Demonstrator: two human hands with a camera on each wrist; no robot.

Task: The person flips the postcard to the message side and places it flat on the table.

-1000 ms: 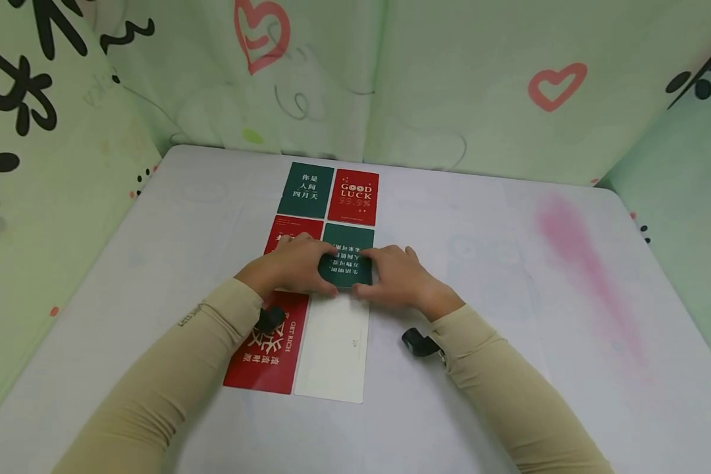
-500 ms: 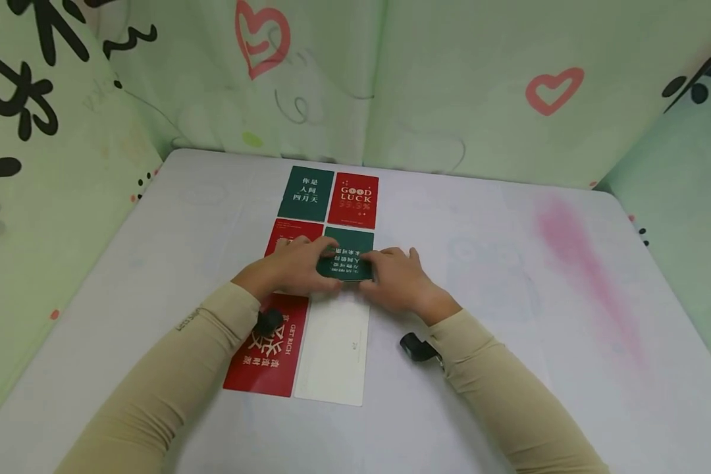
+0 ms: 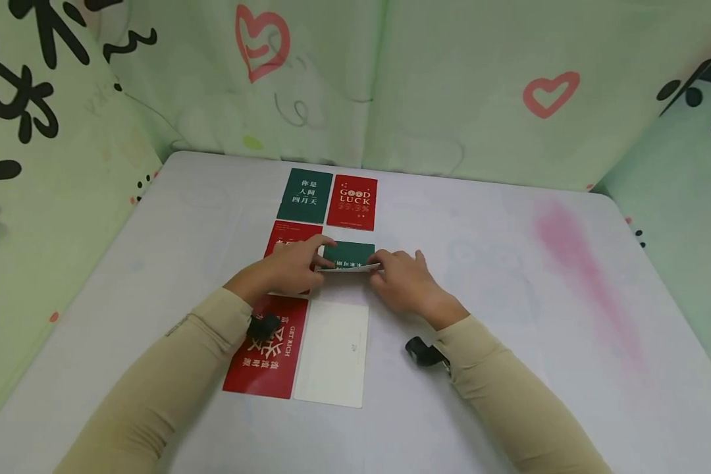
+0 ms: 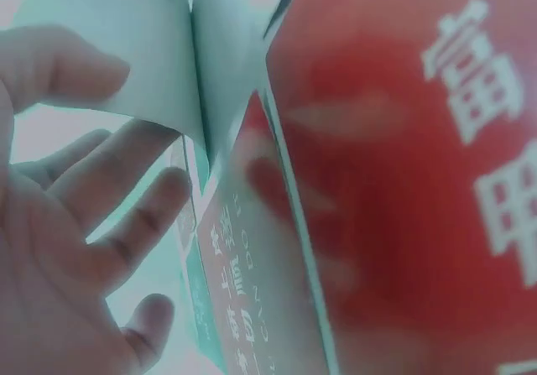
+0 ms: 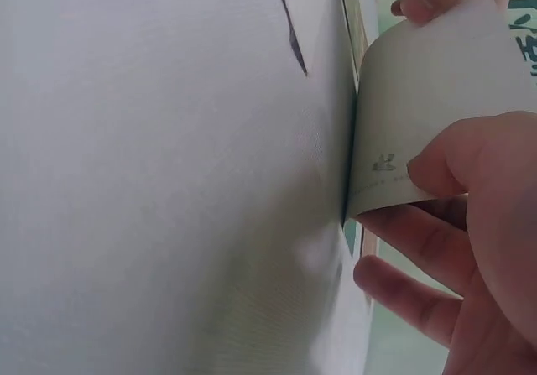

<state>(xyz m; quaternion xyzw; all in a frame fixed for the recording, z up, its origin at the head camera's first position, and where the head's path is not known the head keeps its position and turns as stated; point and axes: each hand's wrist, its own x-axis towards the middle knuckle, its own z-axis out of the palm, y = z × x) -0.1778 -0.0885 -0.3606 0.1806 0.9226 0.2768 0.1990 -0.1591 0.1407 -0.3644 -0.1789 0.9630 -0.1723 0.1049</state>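
A green postcard (image 3: pixel 351 253) with white characters is held near the table's middle. Its near edge is lifted and bent up, and its pale back (image 5: pixel 445 81) faces the right wrist camera. My left hand (image 3: pixel 290 266) pinches the card's left side, thumb on the pale back and fingers behind. On the right side, my right hand (image 3: pixel 409 283) pinches it in the same way. A red postcard (image 3: pixel 296 230) lies partly under my left hand. Nearer to me are a red GET RICH postcard (image 3: pixel 266 368) and a white, face-down postcard (image 3: pixel 332 355).
At the back, a green postcard (image 3: pixel 305 195) and a red GOOD LUCK postcard (image 3: pixel 352 202) lie side by side. They rest on a white table (image 3: pixel 480 395) with a pink smear (image 3: pixel 586 283) at right. Patterned green cloth (image 3: pixel 438 85) walls the back and sides.
The green card lay almost flat with its text showing. Its near edge has since been raised and bent away from me, and both hands have shifted slightly with it.
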